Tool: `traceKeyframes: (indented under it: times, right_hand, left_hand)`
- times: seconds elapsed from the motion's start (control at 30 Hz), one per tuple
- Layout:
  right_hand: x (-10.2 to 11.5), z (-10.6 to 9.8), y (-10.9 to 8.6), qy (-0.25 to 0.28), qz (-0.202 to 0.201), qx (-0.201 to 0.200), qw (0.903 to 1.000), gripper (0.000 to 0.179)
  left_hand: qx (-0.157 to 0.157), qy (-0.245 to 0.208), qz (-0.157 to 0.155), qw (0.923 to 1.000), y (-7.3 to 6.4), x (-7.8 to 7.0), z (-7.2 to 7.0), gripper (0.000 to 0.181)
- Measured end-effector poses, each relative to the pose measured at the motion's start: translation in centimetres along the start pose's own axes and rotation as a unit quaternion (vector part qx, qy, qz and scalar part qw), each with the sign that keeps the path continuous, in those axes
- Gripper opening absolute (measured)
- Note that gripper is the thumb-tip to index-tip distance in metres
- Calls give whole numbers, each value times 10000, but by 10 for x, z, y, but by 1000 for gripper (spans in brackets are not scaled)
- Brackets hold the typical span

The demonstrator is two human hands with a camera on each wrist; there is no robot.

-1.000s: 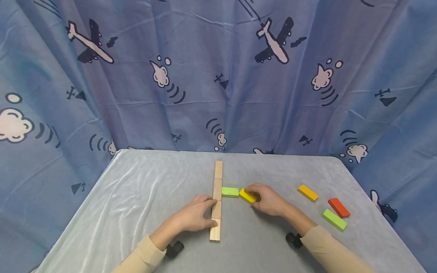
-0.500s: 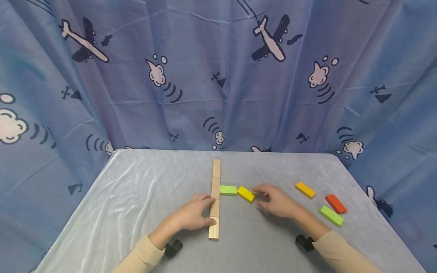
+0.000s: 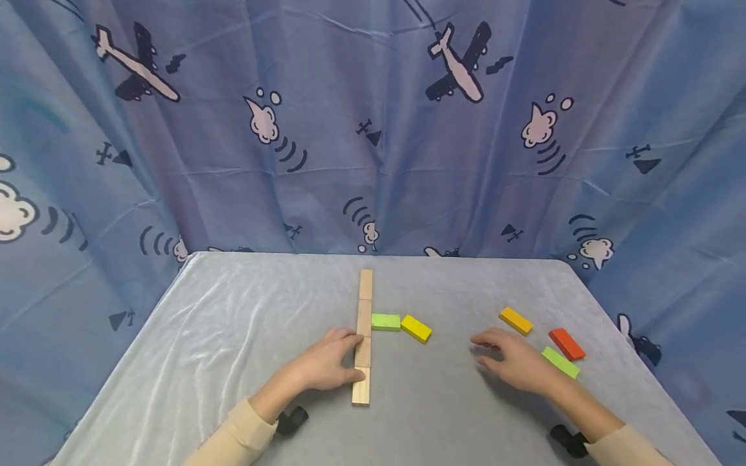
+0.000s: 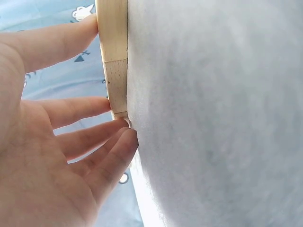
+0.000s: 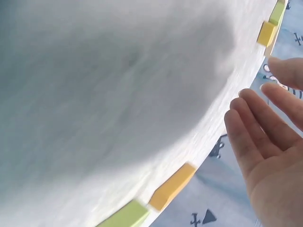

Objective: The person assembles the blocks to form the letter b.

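Looking, we see a wide-spread left hand (image 3: 328,362) partly hiding four lined-up wooden blocks (image 3: 364,347), with a wide right hand (image 3: 515,362) among five coloured blocks (image 3: 416,329).

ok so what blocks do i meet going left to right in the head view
Wooden row, green block, yellow block, orange block; the red block and other green block overlap left to right, so they're left out.
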State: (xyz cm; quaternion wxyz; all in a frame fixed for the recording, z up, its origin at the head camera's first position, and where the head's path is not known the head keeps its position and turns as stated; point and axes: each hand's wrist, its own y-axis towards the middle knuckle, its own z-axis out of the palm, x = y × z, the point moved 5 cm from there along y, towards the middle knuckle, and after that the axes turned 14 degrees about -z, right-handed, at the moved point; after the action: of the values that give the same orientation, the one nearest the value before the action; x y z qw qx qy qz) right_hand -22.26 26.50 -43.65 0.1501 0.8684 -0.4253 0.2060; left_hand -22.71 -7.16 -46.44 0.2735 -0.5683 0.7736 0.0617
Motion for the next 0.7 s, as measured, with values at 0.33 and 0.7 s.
traceKeyframes:
  times: [0.33,0.7]
  right_hand:
    - [-21,-16,-36,-343,346,-272,9984,33]
    - [-47,-31,-67,-536,742,-750,9930,34]
  left_hand:
    - [-3,29,25,10000,0,0,0,70]
    - [-25,4,28,10000,0,0,0,70]
